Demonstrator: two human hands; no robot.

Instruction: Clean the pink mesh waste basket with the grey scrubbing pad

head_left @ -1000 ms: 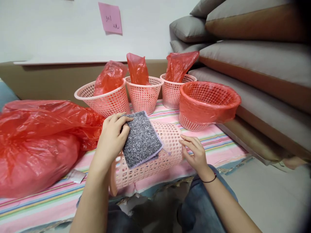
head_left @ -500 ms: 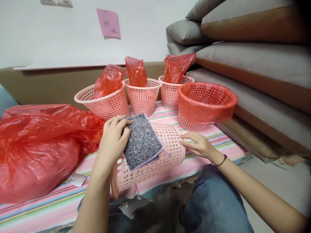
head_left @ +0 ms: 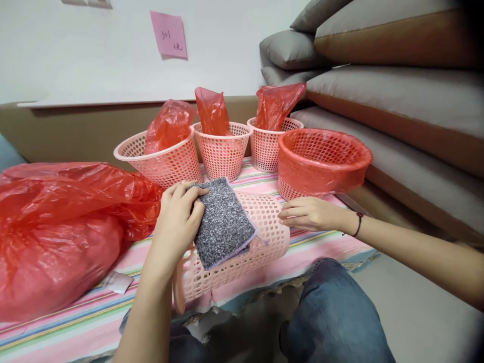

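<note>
A pink perforated plastic wastebasket (head_left: 268, 217) lies on its side in front of me, its wide mouth toward the left and its base toward the right. My left hand (head_left: 181, 212) presses a folded grey cloth (head_left: 225, 224) with a lilac edge against the basket's side, fingers curled over the cloth's upper left corner. At the base end, my right hand (head_left: 306, 214) grips the basket's edge with fingers close together; the thumb is hard to make out.
Three upright pink baskets (head_left: 223, 151) hold red plastic bags, and a fourth basket (head_left: 321, 166) is lined with one. A large red bag (head_left: 56, 242) lies left on the striped cloth (head_left: 86, 322) beside a small white packet (head_left: 118, 282). Grey cushions (head_left: 397, 96) are stacked right.
My right forearm has swung up and outward, and the right fingers have come closer together at the basket's base. The left hand, cloth and basket have barely moved.
</note>
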